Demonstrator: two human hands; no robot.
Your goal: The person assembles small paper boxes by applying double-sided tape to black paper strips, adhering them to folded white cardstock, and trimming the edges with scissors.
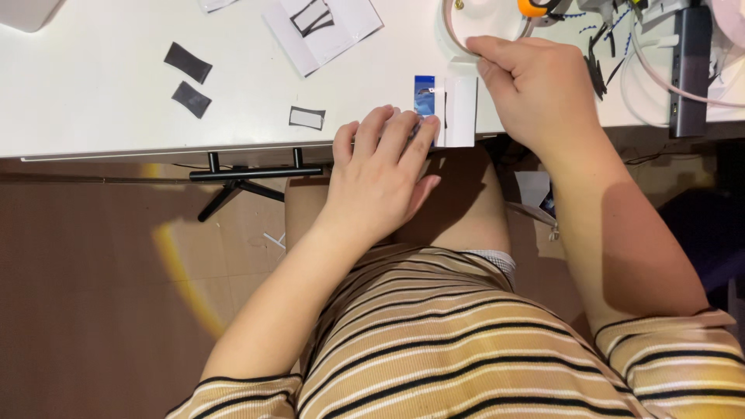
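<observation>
Tabletop (pixel 93 116), white, near edge running across the view.

Left portion: two dark grey strips (pixel 188 62), (pixel 191 99), lying apart from each other, well back from the near edge. Beside them, nearer the edge, a small grey-and-white label (pixel 307 118).

Far edge, centre: white sheet (pixel 322 35) with dark rectangular outlines, tilted.

Near edge, centre: small flat packet (pixel 446 109), blue at its left end and white at its right, overhanging the tabletop edge slightly. Long axis runs left to right along the edge.

Left hand (pixel 380 178): fingers curled loosely, fingertips (pixel 423 128) resting on the blue end of the packet, pressing it down; it grips nothing. It approaches from the near side and is the nearer hand to the packet.

Right hand (pixel 531 89): closed to a narrow pinch, thumb and forefinger at the packet's far right corner; what is pinched cannot be made out.

Right far corner: cables (pixel 660 70), an orange-topped tool (pixel 532 8), a dark bar (pixel 689 70).
</observation>
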